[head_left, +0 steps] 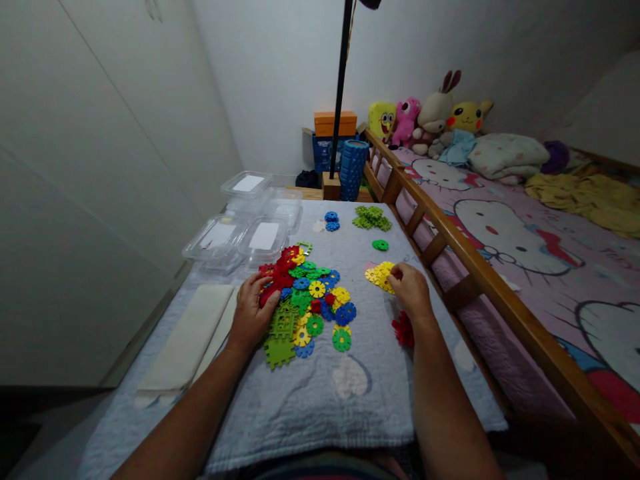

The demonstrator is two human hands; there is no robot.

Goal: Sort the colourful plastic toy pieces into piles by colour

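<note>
My left hand [253, 310] rests at the left side of a mixed pile, fingers apart over the red interlocking pieces [284, 277]. In that pile lie green discs [315, 325], blue discs [346, 313], yellow discs [317, 289] and square olive-green plates [280, 351]. On the right, my right hand [411, 290] is closed in a pinch at the edge of a small heap of yellow notched discs [379, 275]. Its fingertips appear to grip a yellow disc, partly hidden by the fingers. Red pieces [403, 329] lie beneath my right wrist, partly covered by it.
Beyond my right hand are a green disc stack [381, 245], a light-green heap [372, 217] and blue discs [332, 221]. Clear lidded boxes [263, 239] stand at the back left, near a folded cream cloth [187, 337]. A wooden bed rail [450, 257] borders the right.
</note>
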